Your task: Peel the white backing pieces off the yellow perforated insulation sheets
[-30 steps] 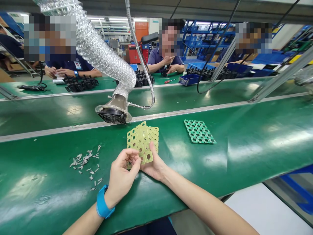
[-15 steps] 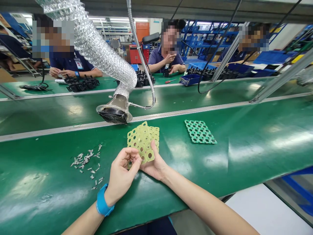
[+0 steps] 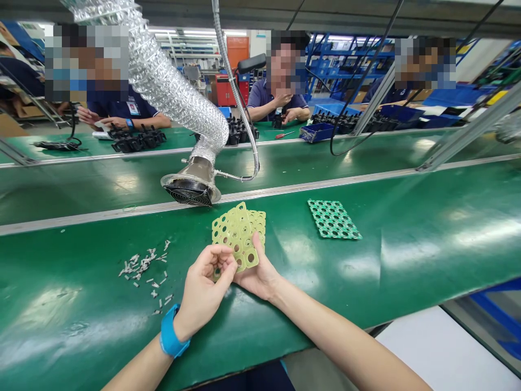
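Observation:
My right hand [image 3: 260, 276] holds a stack of pale yellow-green circuit board panels [image 3: 230, 225] from below, its thumb along the right edge. The panels are pierced with rows of round holes. They are fanned apart, the front one tilted across the one behind. At their near edge is my left hand [image 3: 209, 282], with a blue wristband, its thumb and fingers pinched together. What lies between those fingertips is hidden. To the left a loose pile of small grey-white pieces [image 3: 142, 264] is scattered on the green bench.
A green circuit board panel [image 3: 334, 219] lies to the right on the green bench [image 3: 427, 233]. A fume hood with a fan [image 3: 191, 184] hangs just beyond the panels on a silver duct [image 3: 183, 92]. Across a metal rail [image 3: 285, 187], several people sit among black parts [image 3: 138, 140] and blue bins [image 3: 316, 132].
My hands and the panels stay almost still, with only a tiny shift of the front panel. Across the bench, the person at left has moved a hand slightly.

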`<state>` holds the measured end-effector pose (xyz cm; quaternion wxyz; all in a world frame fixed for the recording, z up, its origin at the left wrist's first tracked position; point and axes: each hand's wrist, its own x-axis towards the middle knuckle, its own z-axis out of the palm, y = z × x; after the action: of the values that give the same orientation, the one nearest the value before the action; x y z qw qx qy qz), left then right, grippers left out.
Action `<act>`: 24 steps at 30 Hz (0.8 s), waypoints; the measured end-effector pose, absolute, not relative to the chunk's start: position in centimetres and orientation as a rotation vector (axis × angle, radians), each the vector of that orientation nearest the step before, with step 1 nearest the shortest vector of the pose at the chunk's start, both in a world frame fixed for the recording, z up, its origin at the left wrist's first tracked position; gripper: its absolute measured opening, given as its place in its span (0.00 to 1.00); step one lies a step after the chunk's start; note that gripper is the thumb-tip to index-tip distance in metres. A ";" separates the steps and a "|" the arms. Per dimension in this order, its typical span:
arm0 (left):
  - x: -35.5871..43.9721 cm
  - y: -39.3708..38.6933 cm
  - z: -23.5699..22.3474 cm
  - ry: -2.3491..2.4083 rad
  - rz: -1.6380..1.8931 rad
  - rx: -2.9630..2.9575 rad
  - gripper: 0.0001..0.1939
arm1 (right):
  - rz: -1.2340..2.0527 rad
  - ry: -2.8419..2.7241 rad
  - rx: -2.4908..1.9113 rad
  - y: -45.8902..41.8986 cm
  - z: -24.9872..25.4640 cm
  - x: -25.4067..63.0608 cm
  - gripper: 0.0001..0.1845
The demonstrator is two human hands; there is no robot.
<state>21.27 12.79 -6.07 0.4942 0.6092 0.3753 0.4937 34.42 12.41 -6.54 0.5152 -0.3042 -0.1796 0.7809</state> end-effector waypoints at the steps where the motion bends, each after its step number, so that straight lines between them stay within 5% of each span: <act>1: 21.3 12.8 -6.1 0.908 1.197 1.476 0.07 | 1.874 -0.431 -0.734 12.4 -6.5 34.4 0.37; 24: 21.5 12.5 -6.8 0.953 1.236 1.514 0.08 | 1.870 -0.423 -0.770 12.4 -6.5 34.3 0.37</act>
<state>21.55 12.54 -6.84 0.4651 0.6165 0.3879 0.5032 34.29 12.41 -6.45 0.5121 -0.3201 -0.1757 0.7774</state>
